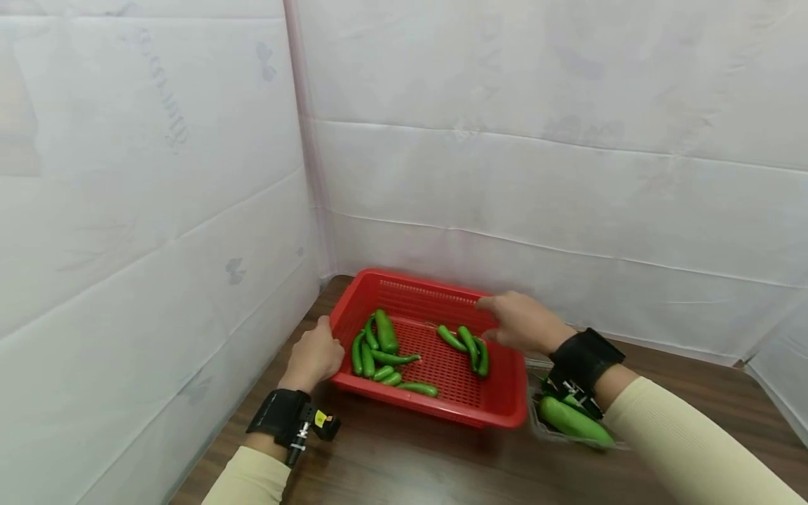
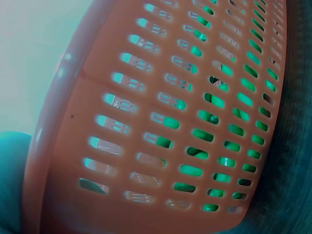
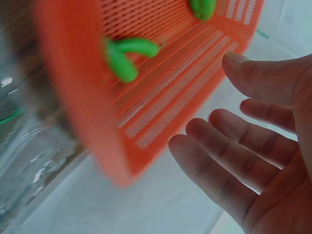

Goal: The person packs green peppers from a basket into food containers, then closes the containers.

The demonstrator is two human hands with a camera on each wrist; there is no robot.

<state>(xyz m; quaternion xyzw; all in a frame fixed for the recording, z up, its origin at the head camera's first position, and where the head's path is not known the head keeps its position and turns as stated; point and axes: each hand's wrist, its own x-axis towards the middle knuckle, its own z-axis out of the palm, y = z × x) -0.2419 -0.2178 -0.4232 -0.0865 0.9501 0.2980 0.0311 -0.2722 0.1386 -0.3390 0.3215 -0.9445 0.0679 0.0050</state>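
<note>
Basket: a red basket [image 1: 499, 403] sits on the dark wooden surface [image 1: 410, 456], green peppers [image 1: 385, 351] lying inside.
Left hand [image 1: 313, 356]: its grip seems curled over the basket's left rim, though the fingers are hidden.
Right hand [image 1: 520, 321]: grip spread, fingers [image 3: 214, 165] relaxed, hovering above the basket's far right corner.

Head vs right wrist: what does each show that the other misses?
Head only: the left hand on the red basket's left rim, the pile of green peppers inside, and a clear tray of more greens under the right forearm. Right wrist only: the right hand's palm side, fingers straight and spread, holding nothing. Both: the basket, some peppers, the right hand beside it.
</note>
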